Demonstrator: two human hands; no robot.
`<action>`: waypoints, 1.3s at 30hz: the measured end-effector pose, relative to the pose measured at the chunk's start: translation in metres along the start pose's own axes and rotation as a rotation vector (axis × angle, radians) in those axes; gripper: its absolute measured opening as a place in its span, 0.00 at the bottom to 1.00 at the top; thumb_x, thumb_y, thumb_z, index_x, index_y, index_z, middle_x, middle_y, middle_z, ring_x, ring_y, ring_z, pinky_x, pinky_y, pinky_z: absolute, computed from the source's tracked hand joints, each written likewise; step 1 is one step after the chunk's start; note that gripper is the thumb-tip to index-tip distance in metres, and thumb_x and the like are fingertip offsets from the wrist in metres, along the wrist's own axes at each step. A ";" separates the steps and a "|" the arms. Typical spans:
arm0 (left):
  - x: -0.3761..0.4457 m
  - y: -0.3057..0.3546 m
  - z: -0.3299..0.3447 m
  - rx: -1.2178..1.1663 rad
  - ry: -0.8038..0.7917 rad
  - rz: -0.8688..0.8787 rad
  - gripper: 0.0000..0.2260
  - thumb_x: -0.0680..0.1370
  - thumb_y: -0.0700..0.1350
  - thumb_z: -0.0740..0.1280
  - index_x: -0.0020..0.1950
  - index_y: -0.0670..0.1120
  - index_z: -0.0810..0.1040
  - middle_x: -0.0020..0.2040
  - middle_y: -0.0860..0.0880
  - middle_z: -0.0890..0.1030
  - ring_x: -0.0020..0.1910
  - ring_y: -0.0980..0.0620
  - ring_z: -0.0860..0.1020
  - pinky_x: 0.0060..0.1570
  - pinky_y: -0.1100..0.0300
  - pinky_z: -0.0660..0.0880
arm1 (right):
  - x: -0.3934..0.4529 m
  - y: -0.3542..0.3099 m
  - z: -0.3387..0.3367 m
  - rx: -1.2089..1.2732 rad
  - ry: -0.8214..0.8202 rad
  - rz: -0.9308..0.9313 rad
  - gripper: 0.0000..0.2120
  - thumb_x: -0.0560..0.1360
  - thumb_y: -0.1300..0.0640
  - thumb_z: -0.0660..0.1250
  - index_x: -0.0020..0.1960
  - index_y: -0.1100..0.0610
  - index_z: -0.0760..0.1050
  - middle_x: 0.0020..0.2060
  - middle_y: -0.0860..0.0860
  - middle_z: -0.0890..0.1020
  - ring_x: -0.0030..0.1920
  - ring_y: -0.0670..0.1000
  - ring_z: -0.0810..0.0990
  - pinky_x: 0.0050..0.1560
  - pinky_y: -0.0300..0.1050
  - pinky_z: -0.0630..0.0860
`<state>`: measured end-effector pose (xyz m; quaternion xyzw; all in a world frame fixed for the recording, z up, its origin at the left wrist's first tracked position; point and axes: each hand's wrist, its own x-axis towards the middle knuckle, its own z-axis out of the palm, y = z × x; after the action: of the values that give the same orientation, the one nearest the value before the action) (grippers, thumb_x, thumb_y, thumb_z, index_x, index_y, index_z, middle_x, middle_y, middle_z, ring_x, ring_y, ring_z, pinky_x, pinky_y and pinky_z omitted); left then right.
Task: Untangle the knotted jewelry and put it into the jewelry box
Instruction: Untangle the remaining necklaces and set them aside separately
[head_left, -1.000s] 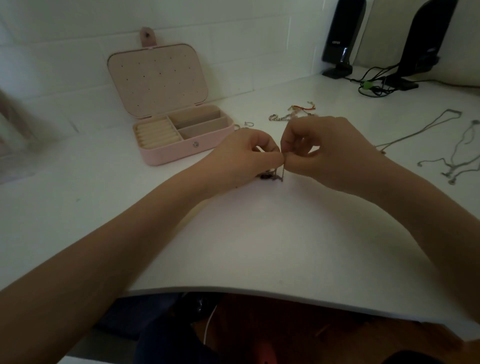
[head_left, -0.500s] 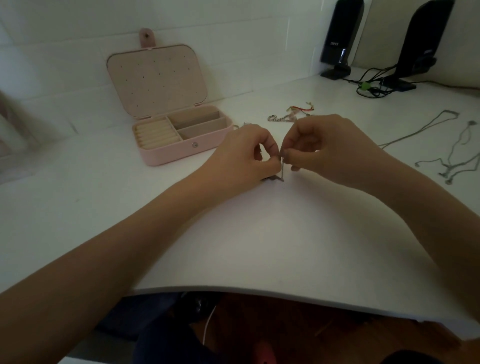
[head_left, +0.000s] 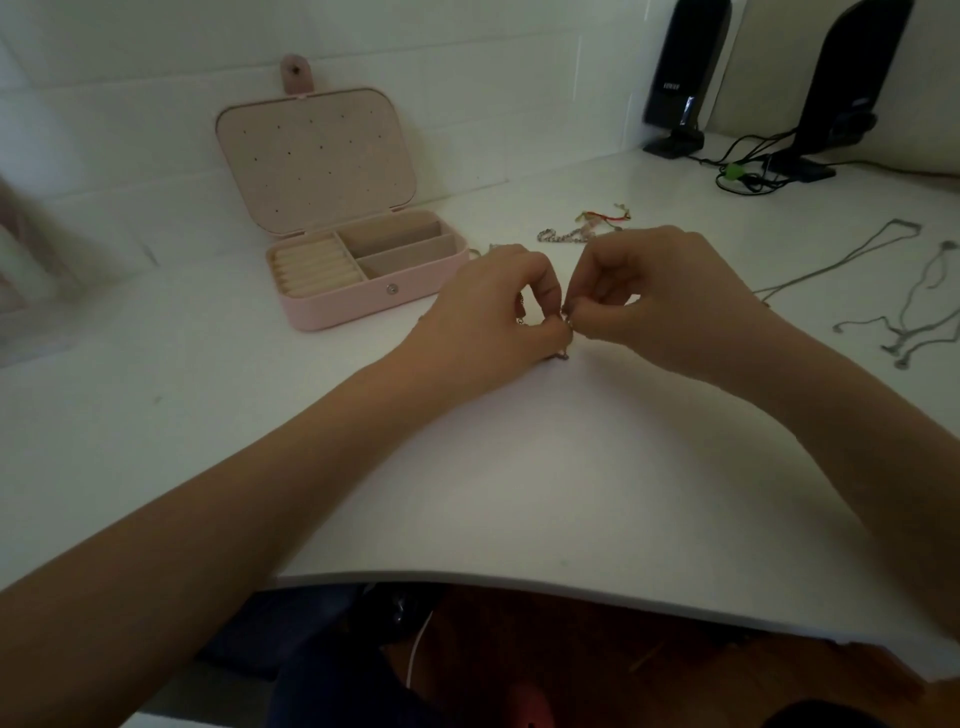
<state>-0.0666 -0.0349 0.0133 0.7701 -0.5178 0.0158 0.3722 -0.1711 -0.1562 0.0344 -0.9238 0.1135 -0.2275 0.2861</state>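
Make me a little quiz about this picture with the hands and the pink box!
1. True or false: the lid of the pink jewelry box is closed.
2. What are the left hand and the right hand doing?
A. Resting flat on the table
B. Pinching a small piece of jewelry between them
C. Lifting the box
3. Fill in: the thin chains lie on the table to the ___ of the hands.

Key
1. False: the lid stands open and the compartments show.
2. B
3. right
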 end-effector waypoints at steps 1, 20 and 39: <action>0.000 0.001 -0.001 -0.031 -0.002 -0.025 0.05 0.71 0.42 0.70 0.40 0.48 0.73 0.40 0.55 0.74 0.38 0.55 0.73 0.38 0.68 0.67 | 0.001 0.000 -0.001 0.032 0.000 0.035 0.03 0.69 0.62 0.70 0.37 0.56 0.79 0.33 0.50 0.82 0.36 0.47 0.80 0.40 0.37 0.75; 0.002 0.003 -0.004 -0.323 0.011 -0.186 0.06 0.73 0.43 0.73 0.37 0.50 0.80 0.33 0.56 0.80 0.31 0.60 0.72 0.33 0.68 0.68 | 0.002 0.000 -0.005 0.278 0.000 0.212 0.04 0.71 0.64 0.70 0.38 0.58 0.80 0.35 0.54 0.83 0.36 0.48 0.84 0.46 0.44 0.82; 0.006 0.003 -0.007 -0.560 -0.110 -0.256 0.04 0.69 0.42 0.69 0.36 0.48 0.75 0.35 0.49 0.78 0.37 0.55 0.74 0.39 0.66 0.68 | 0.001 -0.004 -0.009 0.527 -0.138 0.322 0.07 0.75 0.67 0.64 0.40 0.62 0.77 0.35 0.55 0.79 0.35 0.47 0.80 0.44 0.44 0.82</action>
<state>-0.0634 -0.0364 0.0223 0.6963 -0.4203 -0.2161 0.5402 -0.1744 -0.1578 0.0440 -0.8011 0.1758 -0.1378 0.5552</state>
